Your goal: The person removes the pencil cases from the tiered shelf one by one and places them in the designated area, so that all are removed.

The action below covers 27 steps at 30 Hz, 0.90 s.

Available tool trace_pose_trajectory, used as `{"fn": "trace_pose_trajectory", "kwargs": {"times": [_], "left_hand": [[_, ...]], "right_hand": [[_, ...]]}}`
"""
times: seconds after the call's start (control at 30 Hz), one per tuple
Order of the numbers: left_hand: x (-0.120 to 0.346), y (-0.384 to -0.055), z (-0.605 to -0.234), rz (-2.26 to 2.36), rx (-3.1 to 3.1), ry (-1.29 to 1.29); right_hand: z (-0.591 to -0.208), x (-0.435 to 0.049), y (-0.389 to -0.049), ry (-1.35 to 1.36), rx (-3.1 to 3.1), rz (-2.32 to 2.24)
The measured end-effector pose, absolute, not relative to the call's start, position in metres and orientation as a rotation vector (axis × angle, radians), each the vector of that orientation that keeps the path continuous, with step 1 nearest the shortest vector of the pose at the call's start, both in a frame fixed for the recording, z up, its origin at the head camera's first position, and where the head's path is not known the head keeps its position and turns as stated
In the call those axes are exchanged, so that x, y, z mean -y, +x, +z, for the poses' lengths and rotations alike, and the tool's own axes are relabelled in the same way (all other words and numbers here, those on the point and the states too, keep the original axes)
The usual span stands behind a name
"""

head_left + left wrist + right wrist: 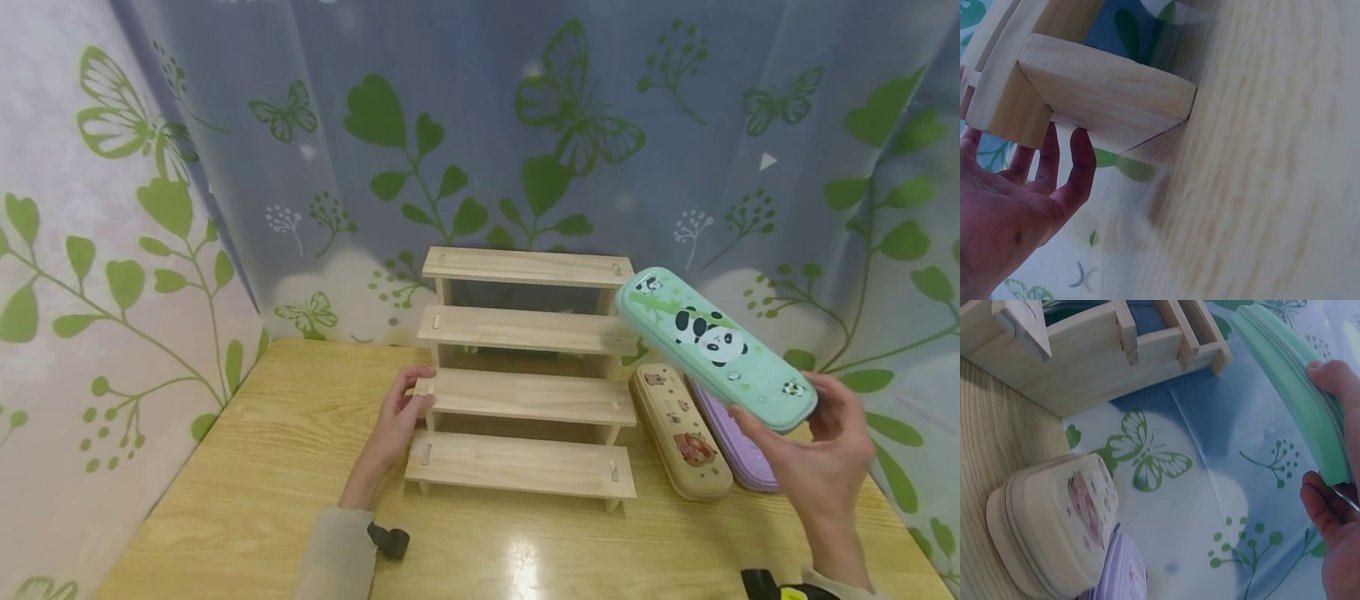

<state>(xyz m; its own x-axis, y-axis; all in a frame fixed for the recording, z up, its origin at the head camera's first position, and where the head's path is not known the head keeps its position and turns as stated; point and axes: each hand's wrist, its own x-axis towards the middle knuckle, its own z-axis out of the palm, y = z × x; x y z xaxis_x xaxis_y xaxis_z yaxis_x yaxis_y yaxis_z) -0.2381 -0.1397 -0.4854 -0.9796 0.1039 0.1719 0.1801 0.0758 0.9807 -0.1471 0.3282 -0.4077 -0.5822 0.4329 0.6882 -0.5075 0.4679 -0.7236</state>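
Observation:
A stepped wooden rack with several narrow shelves stands on the table. At the left end of its second shelf from the bottom, my left hand grips the board's end. Seen from the left wrist, the fingers bend up against the underside of the wood. My right hand holds a mint-green pencil case with pandas on its lid by its near end, thumb on one side. The case is raised and tilted beside the rack's right side, above a beige pencil case and a purple pencil case.
Both lower cases lie side by side on the wood-grain table, right of the rack. A cloth backdrop with green butterflies and leaves rises directly behind the rack and along both sides.

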Motion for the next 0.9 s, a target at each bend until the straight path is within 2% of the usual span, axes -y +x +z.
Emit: {"fn": "trace_pose_trajectory", "kwargs": {"times": [0.57,0.9], "left_hand": [[0.139,-0.238,-0.485,-2.091,2.257,-0.269],[0.140,-0.238,-0.485,-2.100,2.271,-0.264]], "right_hand": [[-0.422,-0.355,-0.126,-0.136,1.800,1.168],[-0.433,-0.371,-0.118,-0.416,1.781,1.129]]}}
